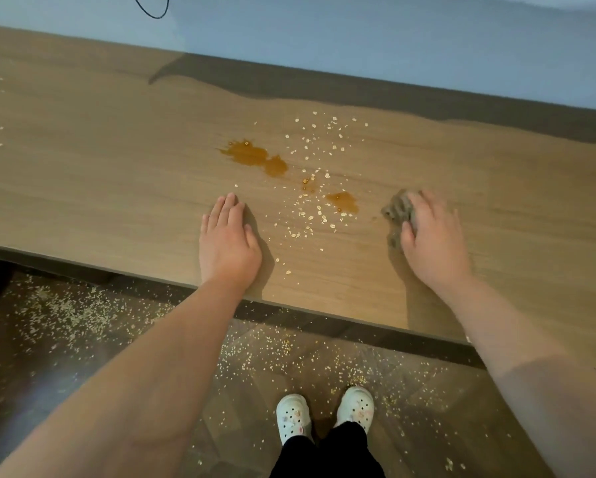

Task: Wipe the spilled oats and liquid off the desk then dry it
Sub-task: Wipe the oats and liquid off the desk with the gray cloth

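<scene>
- Gripping the cloth, my right hand sits on the surface, fingers curled over it, thumb at its near side.
- My left hand lies flat on the surface, fingers straight and together, holding nothing.
- The spill lies between the two hands: oats scattered thickly, a small puddle just left of the cloth, a bigger puddle farther off, up and left.
- The mess's long axis runs diagonally, from beside the cloth away toward the far left.
- I judge the right hand nearer; a leftward sweep would meet the small puddle first.
- More oats lie on the floor below.
</scene>
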A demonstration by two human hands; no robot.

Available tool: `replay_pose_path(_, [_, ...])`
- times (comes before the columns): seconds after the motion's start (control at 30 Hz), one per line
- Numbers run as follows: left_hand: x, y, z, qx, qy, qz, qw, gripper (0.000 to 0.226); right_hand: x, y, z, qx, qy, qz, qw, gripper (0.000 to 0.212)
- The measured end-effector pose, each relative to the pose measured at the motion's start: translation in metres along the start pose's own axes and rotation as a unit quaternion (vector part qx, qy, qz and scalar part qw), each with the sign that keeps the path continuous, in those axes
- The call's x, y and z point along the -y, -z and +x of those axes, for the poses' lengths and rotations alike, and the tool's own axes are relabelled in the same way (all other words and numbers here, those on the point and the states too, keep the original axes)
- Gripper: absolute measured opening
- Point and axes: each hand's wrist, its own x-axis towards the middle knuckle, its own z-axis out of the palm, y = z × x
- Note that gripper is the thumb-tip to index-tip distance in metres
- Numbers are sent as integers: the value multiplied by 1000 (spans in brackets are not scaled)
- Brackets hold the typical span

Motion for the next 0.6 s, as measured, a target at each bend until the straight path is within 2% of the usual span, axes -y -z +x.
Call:
replay_pose_path(0.07, [1,-2,0,-1,-3,12,1000,50,8,-2,23,-51,-99,32,993,50])
replay_pose_path(0.13, [3,-4,1,6,-1,29,1000,53,26,-6,27,-64,-130,37,989,51])
replay_pose_path(0.17, [2,-4,1,14,1,38,999,55,33,-8,19,-50,-104,35,993,51])
replay_pose_path(0.27, [0,-5,1,35,-1,60,998,57,28,-7,-18,28,53,6,998,55])
replay_pose_path(0.33, [0,-5,2,45,1,75,996,57,0,0,-17,45,71,-15,996,55])
replay_pose_path(0.4, [0,-5,2,51,2,84,995,57,-32,2,7,-18,-44,-16,999,51])
replay_pose_path(0.47, [-1,-4,2,55,4,90,994,58,-46,9,42,-79,-212,20,974,53])
replay_pose_path(0.5, [-1,-5,2,55,4,92,994,58,-42,11,58,-91,-270,38,958,56])
replay_pose_path(0.53, [-1,-5,2,53,3,91,994,58,-31,10,71,-92,-295,47,950,58])
replay_pose_path(0.6, [0,-5,2,49,1,87,995,58,0,5,76,-87,-245,54,964,57])
